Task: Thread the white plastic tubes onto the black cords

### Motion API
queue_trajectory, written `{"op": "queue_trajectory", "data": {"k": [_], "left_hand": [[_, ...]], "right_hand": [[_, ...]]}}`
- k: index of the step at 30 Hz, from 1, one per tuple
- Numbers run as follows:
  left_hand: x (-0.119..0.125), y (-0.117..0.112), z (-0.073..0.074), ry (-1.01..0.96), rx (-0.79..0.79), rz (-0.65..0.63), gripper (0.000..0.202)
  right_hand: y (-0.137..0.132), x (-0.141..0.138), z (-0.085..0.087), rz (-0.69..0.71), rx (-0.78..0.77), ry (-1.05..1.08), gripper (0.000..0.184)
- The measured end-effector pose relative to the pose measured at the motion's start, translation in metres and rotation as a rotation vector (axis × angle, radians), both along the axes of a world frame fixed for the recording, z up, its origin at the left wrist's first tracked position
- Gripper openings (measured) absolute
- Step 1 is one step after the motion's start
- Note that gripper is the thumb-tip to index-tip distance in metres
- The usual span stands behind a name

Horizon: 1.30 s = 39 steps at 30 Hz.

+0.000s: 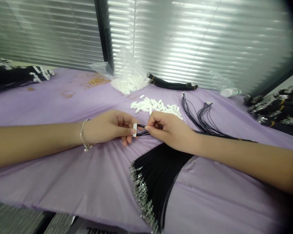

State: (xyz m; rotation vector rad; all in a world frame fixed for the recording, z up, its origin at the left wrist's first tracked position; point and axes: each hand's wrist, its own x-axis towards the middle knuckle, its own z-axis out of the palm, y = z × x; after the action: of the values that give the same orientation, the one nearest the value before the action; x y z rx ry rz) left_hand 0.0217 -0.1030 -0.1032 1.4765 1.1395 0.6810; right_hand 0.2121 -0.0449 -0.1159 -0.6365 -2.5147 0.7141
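Observation:
Between the fingers and thumb of my left hand (112,126) is a small white connector housing (135,130), held upright. Several black wires (142,126) run from its right side to my right hand (169,130), whose thumb and forefinger pinch a wire close to the housing. Below my right hand a fanned bundle of black wires (158,178) with shiny metal terminals lies on the purple cloth. A pile of loose white connector housings (156,106) sits just beyond my hands.
A clear bag of white housings (128,83) stands at the back, near tied black wire bundles (172,84). Wires with white connectors (205,117) lie to the right. More terminal-ended bundles (280,105) are far right, connector-ended wires (17,74) far left. Rubber bands (95,81) are scattered on the purple cloth (63,175).

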Motion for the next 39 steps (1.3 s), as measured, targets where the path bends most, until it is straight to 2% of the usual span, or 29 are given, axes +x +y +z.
{"op": "queue_trajectory", "data": {"k": [7, 14, 31, 39], "left_hand": [[-0.0034, 0.0, -0.002, -0.011, 0.014, -0.053, 0.009], [-0.0026, 0.0007, -0.0021, 0.002, -0.004, -0.009, 0.007], [0.0011, -0.0018, 0.0, -0.035, -0.031, 0.008, 0.012], [0.0004, -0.0011, -0.0014, 0.002, -0.009, -0.009, 0.013]], "right_hand": [[-0.0023, 0.0001, 0.0009, 0.034, 0.07, -0.015, 0.008], [-0.0021, -0.0019, 0.0001, 0.019, 0.127, -0.025, 0.007], [-0.001, -0.0035, -0.0021, 0.024, 0.091, 0.025, 0.008], [-0.0023, -0.0028, -0.0021, 0.014, 0.143, 0.058, 0.01]]}}
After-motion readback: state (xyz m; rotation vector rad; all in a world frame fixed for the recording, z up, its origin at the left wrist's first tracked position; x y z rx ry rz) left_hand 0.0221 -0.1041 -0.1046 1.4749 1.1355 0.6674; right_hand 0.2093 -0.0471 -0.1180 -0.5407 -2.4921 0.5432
